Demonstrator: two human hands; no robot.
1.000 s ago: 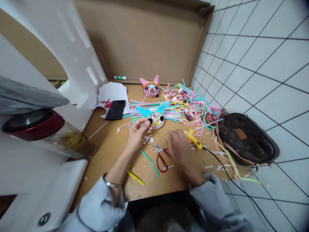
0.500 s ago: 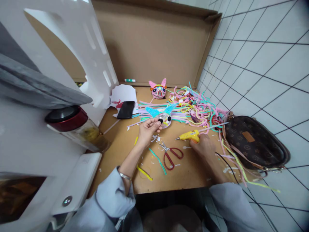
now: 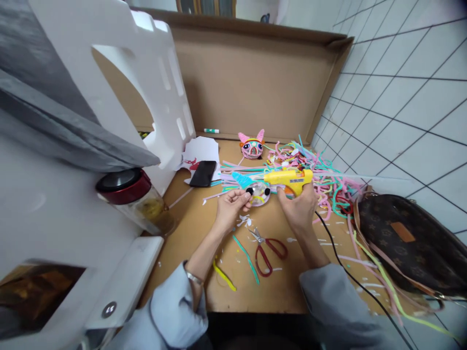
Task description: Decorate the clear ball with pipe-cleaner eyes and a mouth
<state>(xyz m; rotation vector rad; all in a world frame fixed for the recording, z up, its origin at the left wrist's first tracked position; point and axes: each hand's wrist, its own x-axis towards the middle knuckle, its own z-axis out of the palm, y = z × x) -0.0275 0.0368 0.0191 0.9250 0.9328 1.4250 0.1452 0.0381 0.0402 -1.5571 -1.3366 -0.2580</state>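
Between the fingertips of my left hand (image 3: 233, 206) is the edge of a small round animal-face craft (image 3: 260, 199) with blue ears, black eyes and a bit of yellow. My right hand (image 3: 299, 206) is wrapped round the handle of a yellow hot glue gun (image 3: 286, 177). Its nozzle points left above the craft and covers one of the ears. A clear glue stick (image 3: 350, 176) juts from the back of the gun. Red-handled scissors (image 3: 268, 250) lie spread on the table below the hands, beside a teal pipe cleaner (image 3: 247, 258) and a yellow pipe cleaner (image 3: 224, 277).
A finished-looking pink-eared face (image 3: 252, 146) stands behind, near a tangle of pipe cleaners (image 3: 324, 180). At left are a phone (image 3: 203, 173), white paper (image 3: 204, 146) and a glass bottle (image 3: 151, 209). A brown bag (image 3: 408, 243) and the gun's cord (image 3: 337, 255) are at right.
My right hand has lifted the glue gun off the table area and brought it up and left over the craft. My left hand keeps its hold. The view has shifted.
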